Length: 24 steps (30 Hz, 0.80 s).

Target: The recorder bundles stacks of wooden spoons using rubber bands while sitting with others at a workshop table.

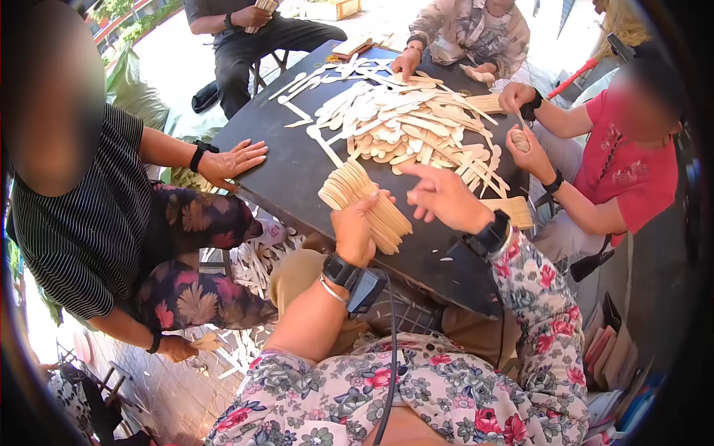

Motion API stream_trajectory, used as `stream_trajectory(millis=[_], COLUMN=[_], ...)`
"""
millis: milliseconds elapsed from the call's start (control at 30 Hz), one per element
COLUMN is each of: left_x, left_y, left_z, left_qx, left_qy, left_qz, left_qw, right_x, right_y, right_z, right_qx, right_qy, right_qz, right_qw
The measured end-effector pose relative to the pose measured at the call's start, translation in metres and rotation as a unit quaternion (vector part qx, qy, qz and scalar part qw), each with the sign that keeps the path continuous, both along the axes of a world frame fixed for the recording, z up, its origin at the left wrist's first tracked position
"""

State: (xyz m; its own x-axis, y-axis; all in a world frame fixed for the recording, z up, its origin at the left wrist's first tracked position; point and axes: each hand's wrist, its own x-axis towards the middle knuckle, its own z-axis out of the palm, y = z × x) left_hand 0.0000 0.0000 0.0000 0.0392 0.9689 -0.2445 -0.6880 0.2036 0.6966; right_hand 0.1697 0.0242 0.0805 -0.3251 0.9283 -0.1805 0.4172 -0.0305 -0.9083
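Observation:
My left hand (355, 227) is closed around a thick bundle of flat wooden cutlery pieces (349, 186), lined up side by side with their wider rounded ends toward the far left. The bundle is tilted over the near part of the dark table (290, 167). To its right, my right hand (450, 199) is open, its index finger stretched toward the pile and nothing visible in it. Just beyond both hands lies a large loose heap of similar wooden pieces (401, 123), pointing in many directions.
Neatly stacked wooden pieces (509, 212) lie at the table's right edge. Co-workers sit around: a person in red (628, 175) holds a bundle, and another's hand (236, 160) rests on the table's left side. Scraps (260, 256) lie below the left edge. A cable (393, 349) hangs before me.

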Motion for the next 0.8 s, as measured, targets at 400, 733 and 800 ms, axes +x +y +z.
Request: stream_trajectory(millis=[400, 733, 800], left_x=[0.002, -0.001, 0.000], left_y=[0.005, 0.007, 0.006], left_z=[0.009, 0.017, 0.019], left_qx=[-0.002, 0.002, 0.008], left_qy=[-0.021, -0.018, -0.015], left_qz=[0.025, 0.019, 0.012], left_qw=[0.999, 1.000, 1.000], right_x=[-0.037, -0.054, -0.049], right_y=[0.139, 0.154, 0.147], right_z=[0.004, -0.001, -0.012], right_qx=[-0.043, -0.025, -0.029], right_qy=[-0.074, -0.079, -0.052], right_qz=[0.034, 0.000, -0.018], right_qw=[0.996, 0.997, 0.998])
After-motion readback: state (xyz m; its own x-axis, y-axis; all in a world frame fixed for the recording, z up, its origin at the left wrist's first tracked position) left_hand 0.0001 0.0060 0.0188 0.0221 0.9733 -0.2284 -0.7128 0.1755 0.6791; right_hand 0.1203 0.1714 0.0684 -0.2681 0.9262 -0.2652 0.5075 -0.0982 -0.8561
